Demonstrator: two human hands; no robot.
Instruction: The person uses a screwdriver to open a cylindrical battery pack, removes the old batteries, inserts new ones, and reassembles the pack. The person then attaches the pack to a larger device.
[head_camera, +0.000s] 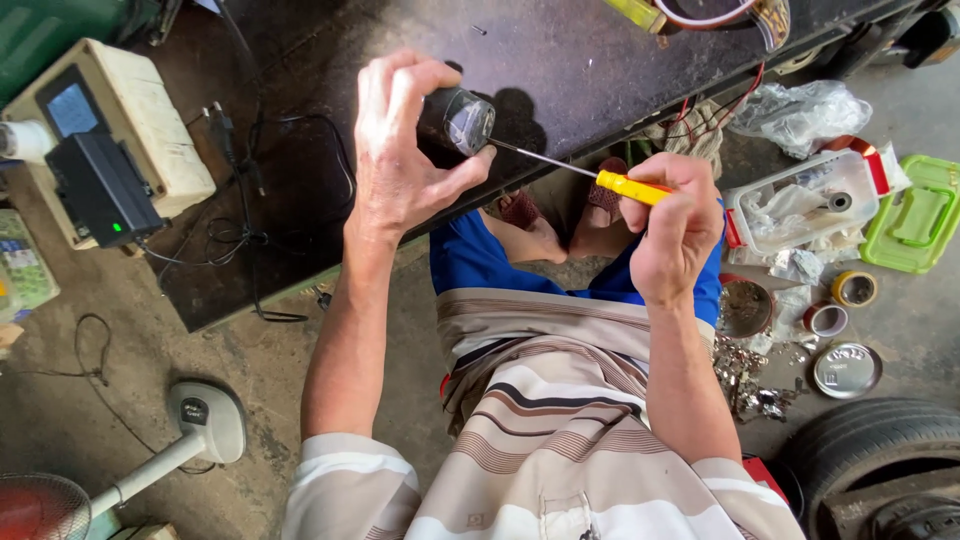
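Left grip: the left hand (400, 150) is closed around a small dark cylindrical part (457, 120), its shiny end face turned toward the right hand
Right grip: the right hand (672, 232) is pinched shut on the yellow handle of a screwdriver (600, 176); the thin shaft runs from this grip to the end face of the part
Edge: both grips hover just past the near edge of the dark tabletop (560, 50); the part sits above that edge, the screwdriver handle off it, over the lap
Open room: bare tabletop lies beyond the left grip; black cables (250, 190) lie to the outer side of it
Containers: to the outer side of the right grip, on the floor, a clear plastic box (800, 205) with red clips holds crumpled wrappers and a small dark ring; just past it lies a green lid (920, 215)
Below the box: tape rolls (855, 289), a round tin lid (846, 369) and a tyre (880, 450)
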